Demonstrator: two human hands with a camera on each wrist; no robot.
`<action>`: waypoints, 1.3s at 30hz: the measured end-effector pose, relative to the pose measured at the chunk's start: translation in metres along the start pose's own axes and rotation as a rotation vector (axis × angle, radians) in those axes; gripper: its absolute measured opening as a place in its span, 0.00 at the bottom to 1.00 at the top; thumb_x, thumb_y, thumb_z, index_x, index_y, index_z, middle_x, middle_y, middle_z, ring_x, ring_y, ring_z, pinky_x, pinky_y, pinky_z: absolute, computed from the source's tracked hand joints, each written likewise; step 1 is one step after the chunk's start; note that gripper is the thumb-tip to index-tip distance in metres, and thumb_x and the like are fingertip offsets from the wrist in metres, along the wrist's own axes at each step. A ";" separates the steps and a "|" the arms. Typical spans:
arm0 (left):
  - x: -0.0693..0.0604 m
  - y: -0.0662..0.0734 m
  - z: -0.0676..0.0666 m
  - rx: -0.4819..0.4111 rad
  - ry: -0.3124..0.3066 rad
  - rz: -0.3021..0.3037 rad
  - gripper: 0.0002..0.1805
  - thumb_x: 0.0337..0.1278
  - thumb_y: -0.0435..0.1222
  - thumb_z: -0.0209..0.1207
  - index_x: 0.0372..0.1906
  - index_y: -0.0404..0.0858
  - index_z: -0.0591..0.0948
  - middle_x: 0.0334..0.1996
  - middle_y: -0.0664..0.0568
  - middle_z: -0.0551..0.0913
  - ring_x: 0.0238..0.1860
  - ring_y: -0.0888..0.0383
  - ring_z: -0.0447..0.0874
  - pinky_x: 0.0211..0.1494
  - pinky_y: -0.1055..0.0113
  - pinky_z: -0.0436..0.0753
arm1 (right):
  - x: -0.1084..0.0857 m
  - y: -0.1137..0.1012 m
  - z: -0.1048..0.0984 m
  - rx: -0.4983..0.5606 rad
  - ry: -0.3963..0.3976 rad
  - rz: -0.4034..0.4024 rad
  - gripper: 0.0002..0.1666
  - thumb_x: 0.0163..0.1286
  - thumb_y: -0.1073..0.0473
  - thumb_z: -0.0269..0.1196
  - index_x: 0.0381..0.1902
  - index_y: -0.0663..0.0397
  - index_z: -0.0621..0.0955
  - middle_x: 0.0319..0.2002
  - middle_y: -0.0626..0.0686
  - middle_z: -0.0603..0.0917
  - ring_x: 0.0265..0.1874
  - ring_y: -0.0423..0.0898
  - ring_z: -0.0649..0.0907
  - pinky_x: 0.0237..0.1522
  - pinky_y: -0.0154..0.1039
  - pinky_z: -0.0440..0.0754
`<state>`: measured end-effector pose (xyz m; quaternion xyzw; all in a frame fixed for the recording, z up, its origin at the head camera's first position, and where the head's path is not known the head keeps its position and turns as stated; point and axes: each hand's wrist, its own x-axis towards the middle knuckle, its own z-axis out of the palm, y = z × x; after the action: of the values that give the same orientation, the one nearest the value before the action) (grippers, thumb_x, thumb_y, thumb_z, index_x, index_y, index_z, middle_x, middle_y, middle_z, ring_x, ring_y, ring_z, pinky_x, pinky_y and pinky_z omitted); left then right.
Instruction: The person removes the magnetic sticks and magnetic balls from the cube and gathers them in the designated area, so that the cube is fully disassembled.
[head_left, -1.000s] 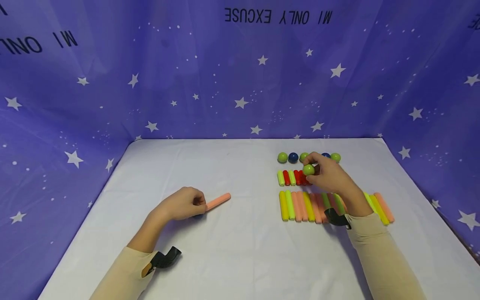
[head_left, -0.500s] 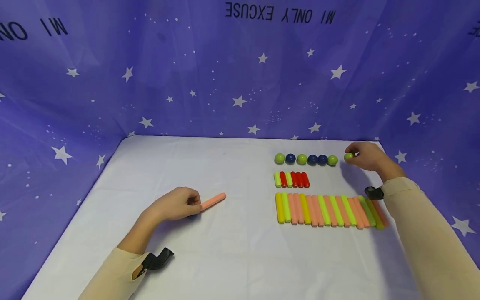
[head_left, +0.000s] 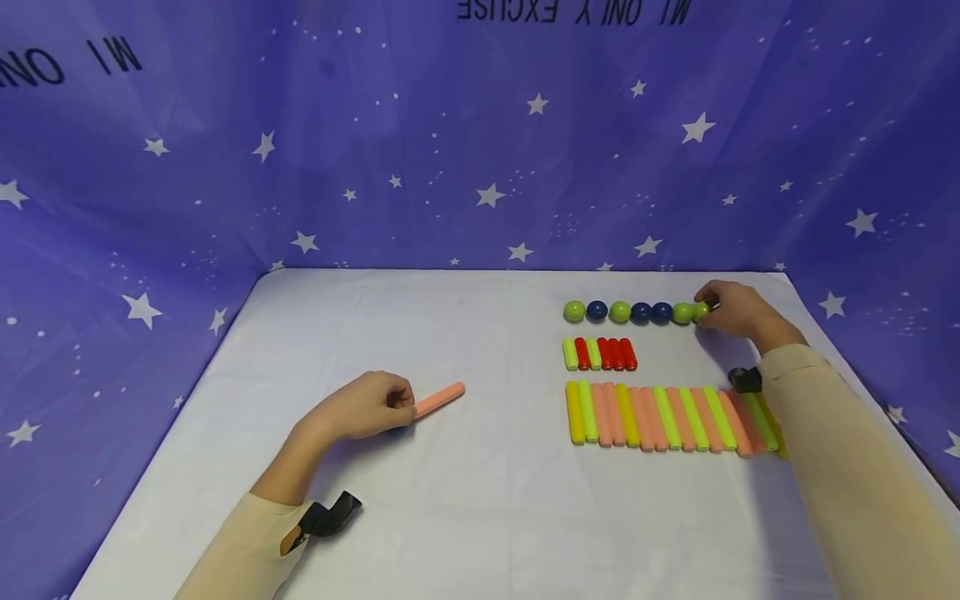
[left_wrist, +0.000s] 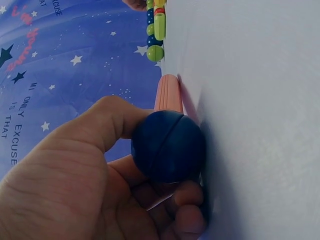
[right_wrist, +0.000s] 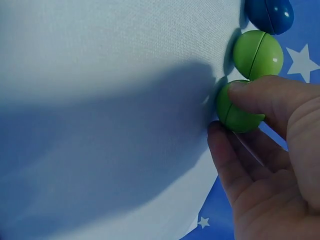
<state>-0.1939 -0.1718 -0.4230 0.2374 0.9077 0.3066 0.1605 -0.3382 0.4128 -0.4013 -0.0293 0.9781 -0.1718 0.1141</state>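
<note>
My left hand (head_left: pixel 364 406) is low over the left half of the table. It holds a dark blue ball (left_wrist: pixel 167 146), mostly hidden in the head view. A pink stick (head_left: pixel 439 400) extends from behind the ball, angled toward the far right; whether the fingers also grip it, I cannot tell. At the far right, my right hand (head_left: pixel 741 314) pinches a green ball (right_wrist: pixel 239 111) between thumb and fingers. This ball sits at the right end of a row of balls, against or very near another green ball (right_wrist: pixel 258 55). A blue ball (right_wrist: pixel 270 15) comes after that one.
Nearer than the balls, a row of short red and light green sticks (head_left: pixel 601 354) lies on the white table (head_left: pixel 480 517). A longer row of yellow, green and pink sticks (head_left: pixel 667 418) lies closer; the right sleeve (head_left: pixel 847 450) covers its right end. A purple star-patterned curtain (head_left: pixel 420 133) surrounds the table.
My right hand has carried the green ball from above the short sticks to the right, then in against the end of the ball row. The left hand has stayed nearly still.
</note>
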 end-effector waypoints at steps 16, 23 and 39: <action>0.002 0.007 0.000 0.063 0.025 0.096 0.03 0.59 0.39 0.63 0.31 0.47 0.81 0.25 0.60 0.75 0.27 0.61 0.70 0.32 0.66 0.71 | -0.057 -0.103 0.005 -0.141 0.228 -0.289 0.30 0.63 0.62 0.62 0.62 0.66 0.70 0.58 0.71 0.69 0.57 0.70 0.67 0.56 0.66 0.66; 0.003 0.010 0.005 0.022 0.013 0.171 0.04 0.58 0.39 0.67 0.37 0.49 0.82 0.31 0.62 0.79 0.29 0.61 0.77 0.34 0.66 0.78 | -0.115 -0.221 0.073 -0.203 0.124 -0.721 0.23 0.63 0.59 0.66 0.56 0.51 0.78 0.52 0.53 0.77 0.53 0.52 0.75 0.54 0.48 0.77; 0.008 0.024 0.018 0.026 0.204 0.051 0.19 0.49 0.48 0.72 0.34 0.40 0.78 0.21 0.57 0.78 0.21 0.62 0.74 0.25 0.68 0.73 | -0.147 -0.312 0.170 0.112 -0.097 -0.596 0.10 0.58 0.61 0.66 0.38 0.55 0.80 0.19 0.40 0.75 0.16 0.36 0.72 0.21 0.32 0.73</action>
<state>-0.1847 -0.1427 -0.4225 0.2300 0.9168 0.3215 0.0564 -0.1499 0.0783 -0.4182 -0.3168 0.9088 -0.2497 0.1068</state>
